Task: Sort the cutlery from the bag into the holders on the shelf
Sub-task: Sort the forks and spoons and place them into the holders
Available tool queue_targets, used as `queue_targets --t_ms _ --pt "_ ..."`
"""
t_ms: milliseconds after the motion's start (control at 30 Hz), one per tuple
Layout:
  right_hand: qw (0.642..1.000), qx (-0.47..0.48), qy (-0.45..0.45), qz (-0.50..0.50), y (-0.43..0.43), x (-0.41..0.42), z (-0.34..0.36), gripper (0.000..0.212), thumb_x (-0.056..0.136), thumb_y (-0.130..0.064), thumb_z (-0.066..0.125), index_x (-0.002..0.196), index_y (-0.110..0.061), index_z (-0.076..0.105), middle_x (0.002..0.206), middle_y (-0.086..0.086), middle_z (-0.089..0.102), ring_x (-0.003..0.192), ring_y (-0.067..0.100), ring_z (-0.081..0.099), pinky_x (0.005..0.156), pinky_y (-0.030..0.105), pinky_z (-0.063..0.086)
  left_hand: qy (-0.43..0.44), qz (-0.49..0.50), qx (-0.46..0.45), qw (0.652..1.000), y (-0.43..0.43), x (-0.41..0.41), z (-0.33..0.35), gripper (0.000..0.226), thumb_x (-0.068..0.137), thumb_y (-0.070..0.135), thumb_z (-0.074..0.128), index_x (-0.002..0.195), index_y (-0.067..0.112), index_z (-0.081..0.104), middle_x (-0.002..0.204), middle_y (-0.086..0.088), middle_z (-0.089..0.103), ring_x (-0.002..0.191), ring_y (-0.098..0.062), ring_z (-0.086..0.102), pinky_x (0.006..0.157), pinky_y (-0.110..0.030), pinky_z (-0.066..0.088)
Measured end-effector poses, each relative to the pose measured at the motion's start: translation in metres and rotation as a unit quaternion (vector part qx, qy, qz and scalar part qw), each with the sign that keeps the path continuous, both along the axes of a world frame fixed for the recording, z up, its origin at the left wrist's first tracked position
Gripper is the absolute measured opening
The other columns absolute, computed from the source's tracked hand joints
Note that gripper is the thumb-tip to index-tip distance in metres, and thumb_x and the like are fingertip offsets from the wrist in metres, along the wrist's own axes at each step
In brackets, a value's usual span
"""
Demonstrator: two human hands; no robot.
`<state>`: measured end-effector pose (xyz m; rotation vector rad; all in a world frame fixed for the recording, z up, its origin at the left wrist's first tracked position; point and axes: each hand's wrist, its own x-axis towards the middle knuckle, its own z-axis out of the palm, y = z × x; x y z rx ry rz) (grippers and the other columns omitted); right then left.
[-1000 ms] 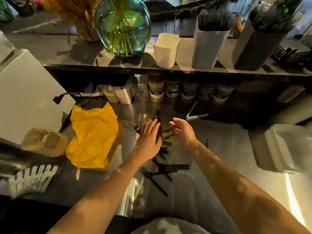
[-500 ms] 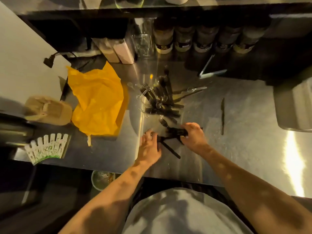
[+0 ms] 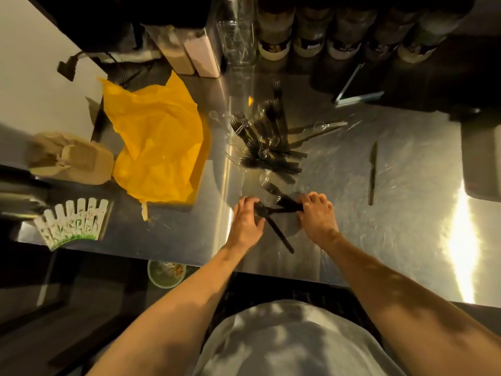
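Near the front edge of the brushed steel counter, a few black plastic forks lie between both hands. The right hand curls round their handles, and the left hand curls over the heads. Just behind lies the loose heap of black and clear plastic cutlery, with the crumpled yellow plastic bag to its left and a lone black plastic knife to the right.

Black cutlery, seemingly mostly forks, piled beside yellow bag
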<state>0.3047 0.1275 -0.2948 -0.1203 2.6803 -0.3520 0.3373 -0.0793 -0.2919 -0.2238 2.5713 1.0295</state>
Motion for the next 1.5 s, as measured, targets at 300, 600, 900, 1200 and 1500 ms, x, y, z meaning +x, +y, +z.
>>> queue_targets --t_ms 300,600,900,1200,1500 --pt "0.998 -0.025 -0.038 -0.041 -0.004 0.007 0.0 0.037 0.104 -0.024 0.051 0.139 -0.016 0.049 0.127 0.008 0.049 0.117 0.024 0.046 0.107 0.039 0.041 -0.037 0.154 0.025 0.987 0.011 -0.001 0.005 0.043 0.088 0.019 0.077 0.119 0.009 0.05 0.124 -0.005 0.045 0.098 -0.017 0.059 0.084 -0.013 0.051" --pt "0.996 -0.022 -0.068 -0.047 -0.02 0.025 0.002 0.042 0.103 -0.015 0.049 0.145 -0.012 0.044 0.134 0.011 0.051 0.122 0.029 0.046 0.108 0.041 0.04 -0.148 0.12 -0.049 0.98 0.051 -0.015 0.005 0.027 0.089 0.031 0.067 0.111 0.015 0.062 0.111 -0.009 0.068 0.103 -0.031 0.067 0.087 -0.039 0.056" --pt "0.951 -0.205 -0.12 -0.197 -0.019 0.031 0.011 0.015 0.104 -0.022 0.044 0.113 -0.012 0.05 0.107 0.011 0.062 0.096 0.031 0.064 0.083 0.046 0.053 -0.198 0.237 0.115 0.944 0.066 -0.025 0.01 0.031 0.102 0.028 0.049 0.11 0.005 0.069 0.115 -0.015 0.069 0.107 -0.035 0.063 0.088 -0.033 0.05" --pt "0.957 -0.24 -0.068 -0.146 -0.024 0.021 0.037 0.026 0.108 -0.042 0.033 0.125 -0.024 0.042 0.099 0.002 0.07 0.085 0.027 0.069 0.076 0.051 0.056 -0.253 0.44 0.472 0.721 0.08 -0.037 0.049 0.02 0.102 0.023 0.052 0.108 0.013 0.069 0.091 -0.005 0.071 0.08 -0.017 0.063 0.071 -0.029 0.05" --pt "0.988 -0.119 -0.078 -0.052 -0.04 -0.002 0.052 0.035 0.109 -0.035 0.038 0.136 -0.013 0.038 0.111 0.013 0.071 0.096 0.035 0.069 0.076 0.042 0.05 -0.219 0.425 0.429 0.766 0.072 -0.059 0.051 0.012 0.097 0.014 0.066 0.107 0.009 0.064 0.102 -0.011 0.072 0.089 -0.02 0.067 0.068 -0.029 0.052"
